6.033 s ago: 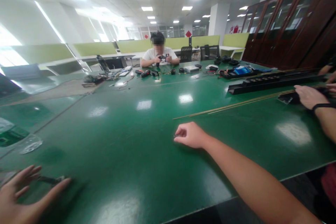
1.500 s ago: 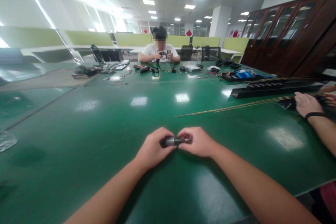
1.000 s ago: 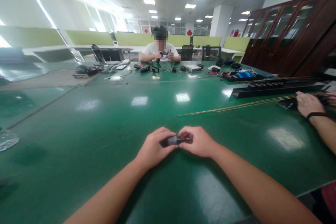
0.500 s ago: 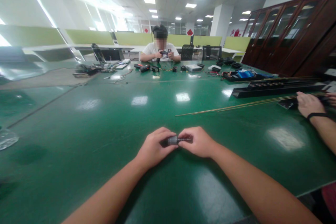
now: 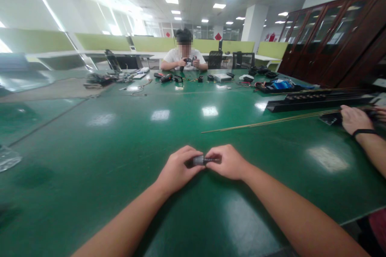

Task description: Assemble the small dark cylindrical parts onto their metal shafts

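Observation:
Over the green tabletop (image 5: 129, 192), my left hand (image 5: 177, 170) is closed around a small grey cylinder (image 5: 198, 160), with thumb and fingers along its sides. A thin dark shaft (image 5: 208, 160) sticks out of the cylinder's right end. My right hand (image 5: 228, 162) pinches this shaft, its fingertips close to the cylinder's end. The shaft's far end is partly hidden among the right fingers. The piece lies level, pointing left to right, and its exact kind is too small to make out.
Thin brass-coloured rods (image 5: 241, 125) lie beyond my right hand. A co-worker's hand (image 5: 356, 119) works at the right beside a long black channel (image 5: 301, 104). Across the table sits another person (image 5: 169, 60), with tools and small parts in front. Clear plastic (image 5: 9, 158) lies far left.
My right fingers have shifted very slightly on the shaft. My left hand keeps its hold, and the cylinder stays in place.

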The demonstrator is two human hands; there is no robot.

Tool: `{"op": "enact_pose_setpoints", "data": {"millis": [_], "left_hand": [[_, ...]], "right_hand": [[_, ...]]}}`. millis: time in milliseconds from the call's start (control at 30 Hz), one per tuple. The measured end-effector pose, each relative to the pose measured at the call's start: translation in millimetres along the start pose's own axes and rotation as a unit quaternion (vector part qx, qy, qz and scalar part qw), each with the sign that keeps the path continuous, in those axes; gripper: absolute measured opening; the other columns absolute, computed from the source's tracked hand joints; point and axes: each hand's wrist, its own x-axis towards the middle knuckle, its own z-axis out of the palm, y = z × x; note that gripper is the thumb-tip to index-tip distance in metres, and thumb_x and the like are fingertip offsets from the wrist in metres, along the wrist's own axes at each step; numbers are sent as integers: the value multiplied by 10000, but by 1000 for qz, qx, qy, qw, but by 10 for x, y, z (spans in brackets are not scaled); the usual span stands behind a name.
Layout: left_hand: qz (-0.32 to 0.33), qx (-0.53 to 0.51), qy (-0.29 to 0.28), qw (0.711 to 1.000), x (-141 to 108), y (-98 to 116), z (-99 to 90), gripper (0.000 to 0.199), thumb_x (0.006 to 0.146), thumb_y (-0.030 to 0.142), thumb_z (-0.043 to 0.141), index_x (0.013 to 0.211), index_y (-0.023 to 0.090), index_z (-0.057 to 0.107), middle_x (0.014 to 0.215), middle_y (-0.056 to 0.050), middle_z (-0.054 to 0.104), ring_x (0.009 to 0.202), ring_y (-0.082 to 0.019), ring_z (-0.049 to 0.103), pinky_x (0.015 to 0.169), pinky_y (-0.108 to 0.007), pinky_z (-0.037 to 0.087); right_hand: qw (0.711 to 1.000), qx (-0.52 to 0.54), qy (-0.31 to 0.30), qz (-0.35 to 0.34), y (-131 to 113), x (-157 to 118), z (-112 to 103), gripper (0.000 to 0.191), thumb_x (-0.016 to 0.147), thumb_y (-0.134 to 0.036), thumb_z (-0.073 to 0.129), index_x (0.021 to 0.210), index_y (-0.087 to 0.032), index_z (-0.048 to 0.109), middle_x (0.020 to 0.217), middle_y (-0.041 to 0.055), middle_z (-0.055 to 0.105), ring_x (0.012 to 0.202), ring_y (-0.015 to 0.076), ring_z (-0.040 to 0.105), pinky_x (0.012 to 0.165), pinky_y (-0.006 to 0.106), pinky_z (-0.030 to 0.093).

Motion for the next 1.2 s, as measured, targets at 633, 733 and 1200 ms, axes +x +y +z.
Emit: {"op": "enact_pose_setpoints", "data": {"millis": [633, 733, 1200], "left_hand": [[6, 11, 8, 1000, 1, 2, -7, 219, 805, 264, 732, 1017, 215, 714, 960, -53, 681, 881, -178, 635, 794, -296, 524], [1, 13, 5, 1000, 3, 3, -9, 221, 805, 264, 736, 1020, 218, 714, 964, -50, 680, 886, -176, 631, 798, -297, 522], [6, 17, 16, 1000, 4, 6, -17, 220, 794, 245, 739, 1012, 218, 717, 962, -52, 683, 887, -182, 637, 797, -297, 528]], "right_hand": [[1000, -8, -1, 11, 9, -5, -4, 131, 767, -233, 714, 891, -202, 746, 816, 16, 746, 717, 155, 669, 681, 243, 488], [1000, -7, 1, 12, 6, -3, -7, 124, 771, -241, 713, 885, -201, 743, 809, 13, 743, 708, 151, 664, 669, 239, 482], [999, -21, 12, 22, -10, -4, -12, 111, 786, -256, 703, 873, -203, 745, 807, 14, 744, 709, 156, 659, 674, 249, 473]]}}
